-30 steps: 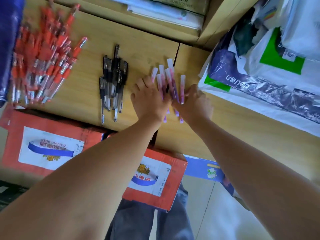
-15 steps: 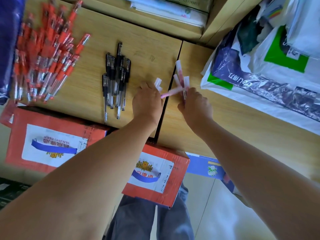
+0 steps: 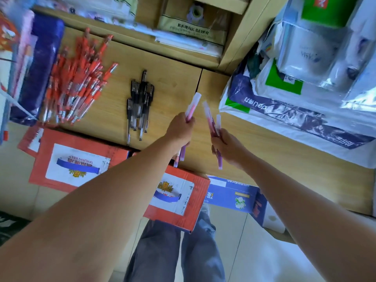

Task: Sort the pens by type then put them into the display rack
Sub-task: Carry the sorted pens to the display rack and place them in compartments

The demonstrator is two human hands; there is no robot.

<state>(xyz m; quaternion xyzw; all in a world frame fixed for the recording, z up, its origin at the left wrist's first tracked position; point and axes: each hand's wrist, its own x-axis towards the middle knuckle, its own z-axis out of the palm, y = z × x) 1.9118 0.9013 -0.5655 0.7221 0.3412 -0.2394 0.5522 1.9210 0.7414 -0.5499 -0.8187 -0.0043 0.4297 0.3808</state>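
My left hand (image 3: pixel 180 130) grips a bunch of pink pens (image 3: pixel 192 106) with clear caps, lifted off the wooden counter (image 3: pixel 173 82). In my right hand (image 3: pixel 227 146) is a second bunch of the same pink pens (image 3: pixel 211 121), also raised above the counter. The two hands are a little apart. A small group of black pens (image 3: pixel 140 104) lies on the counter to the left of my left hand. Further left is a large pile of red pens (image 3: pixel 79 80). No display rack can be told apart in the view.
Plastic bags of stationery (image 3: pixel 295 82) cover the counter's right side. A blue package (image 3: pixel 40 64) lies at the far left. Red cartons (image 3: pixel 75 161) and a blue box (image 3: pixel 234 196) stand on the floor below the counter's front edge. Shelves with paper goods (image 3: pixel 189 31) run behind.
The pink pens lay on the counter under both hands a second ago. Both hands have gathered them into two bunches and lifted them off the counter.
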